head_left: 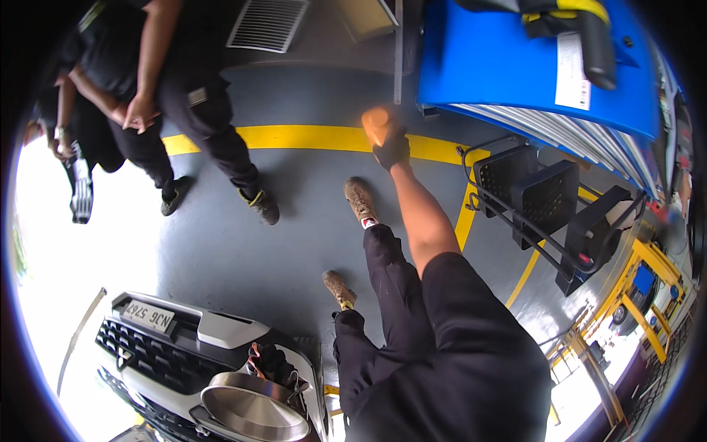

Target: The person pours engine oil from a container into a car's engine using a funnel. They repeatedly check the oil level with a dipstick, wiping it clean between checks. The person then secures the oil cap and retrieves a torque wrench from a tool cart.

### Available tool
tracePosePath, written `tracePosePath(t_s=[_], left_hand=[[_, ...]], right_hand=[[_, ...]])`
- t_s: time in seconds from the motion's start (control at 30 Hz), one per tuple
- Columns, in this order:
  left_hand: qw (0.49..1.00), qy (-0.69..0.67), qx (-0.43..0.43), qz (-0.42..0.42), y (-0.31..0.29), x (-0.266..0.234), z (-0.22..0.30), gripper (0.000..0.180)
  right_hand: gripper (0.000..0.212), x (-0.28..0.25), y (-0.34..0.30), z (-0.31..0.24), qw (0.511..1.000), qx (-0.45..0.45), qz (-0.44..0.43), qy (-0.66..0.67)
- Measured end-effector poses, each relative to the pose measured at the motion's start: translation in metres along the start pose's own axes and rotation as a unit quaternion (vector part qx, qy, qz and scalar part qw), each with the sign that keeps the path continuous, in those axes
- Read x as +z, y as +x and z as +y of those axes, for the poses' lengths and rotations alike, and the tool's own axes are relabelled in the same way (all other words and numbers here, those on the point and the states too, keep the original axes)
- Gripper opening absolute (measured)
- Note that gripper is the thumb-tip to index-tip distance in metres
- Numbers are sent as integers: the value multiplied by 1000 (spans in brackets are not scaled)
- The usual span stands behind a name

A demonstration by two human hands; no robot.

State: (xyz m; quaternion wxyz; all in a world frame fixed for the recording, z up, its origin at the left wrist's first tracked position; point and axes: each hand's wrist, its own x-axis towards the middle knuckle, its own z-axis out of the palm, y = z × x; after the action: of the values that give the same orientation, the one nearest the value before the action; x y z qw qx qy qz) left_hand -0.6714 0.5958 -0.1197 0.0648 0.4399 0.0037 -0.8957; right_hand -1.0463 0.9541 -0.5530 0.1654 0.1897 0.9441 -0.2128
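My right arm reaches forward over the grey floor. The right hand [392, 150], in a dark glove, is closed round an orange, blunt-ended thing [376, 125]; motion blur hides its kind. It hangs over the yellow floor line [309, 138], left of a blue tool cabinet [486, 59]. My left hand cannot be made out. At lower left, a round, shiny metal pan [254, 409] is in front of a car's front bumper [173, 361]. A dark bundle with some red [276, 366] lies against the pan's far rim.
Two people stand at upper left: one with hands [140, 114] together, another holding a black-and-silver part [81, 188]. A black wheeled rack with perforated panels [549, 195] stands at right. Yellow metal frames [641, 295] rise beyond it. A slatted vent [267, 23] is at the top.
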Motion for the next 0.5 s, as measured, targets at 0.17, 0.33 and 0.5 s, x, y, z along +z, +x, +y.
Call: tracePosePath(t_s=[0.17,0.33,0.5], left_hand=[[997,37,-65,10,67,16,-44,48],[984,54,-164,-48,109,22,-69,49],[953,83,-248,-152,108,31,-100,50]], right_hand=[[83,45,68,58,989,130,61,-35],[94,30,33,77,987,41,158,8],[66,-155,-162,29,897,-161,30,410]])
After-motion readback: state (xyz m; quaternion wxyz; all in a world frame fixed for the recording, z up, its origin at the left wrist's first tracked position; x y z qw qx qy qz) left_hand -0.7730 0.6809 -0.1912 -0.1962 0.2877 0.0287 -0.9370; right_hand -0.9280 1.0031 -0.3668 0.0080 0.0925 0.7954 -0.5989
